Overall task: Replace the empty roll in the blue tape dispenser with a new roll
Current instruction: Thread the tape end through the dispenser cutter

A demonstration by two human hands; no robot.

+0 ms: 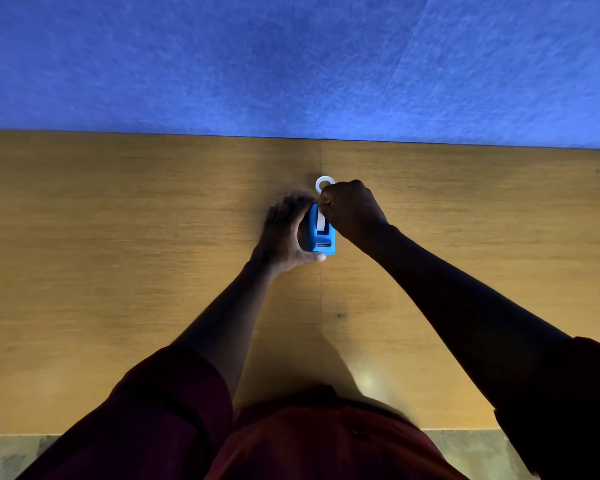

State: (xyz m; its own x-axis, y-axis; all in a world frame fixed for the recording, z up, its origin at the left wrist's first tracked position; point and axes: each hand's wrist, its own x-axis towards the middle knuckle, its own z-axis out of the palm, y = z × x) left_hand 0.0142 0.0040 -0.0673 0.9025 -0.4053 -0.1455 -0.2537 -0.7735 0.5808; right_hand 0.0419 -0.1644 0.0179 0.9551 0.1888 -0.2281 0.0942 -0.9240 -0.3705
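The blue tape dispenser stands on the wooden table, its cutter end toward me. My left hand grips its left side, thumb under the near end. A white roll sits edge-up in the dispenser's slot. My right hand is closed over the far right of the dispenser, fingertips pinched at the top of that roll. A white ring lies flat on the table just beyond the dispenser, partly hidden by my right hand.
A blue felt wall rises at the table's far edge. A seam runs down the tabletop's middle. The near table edge and floor show at the bottom.
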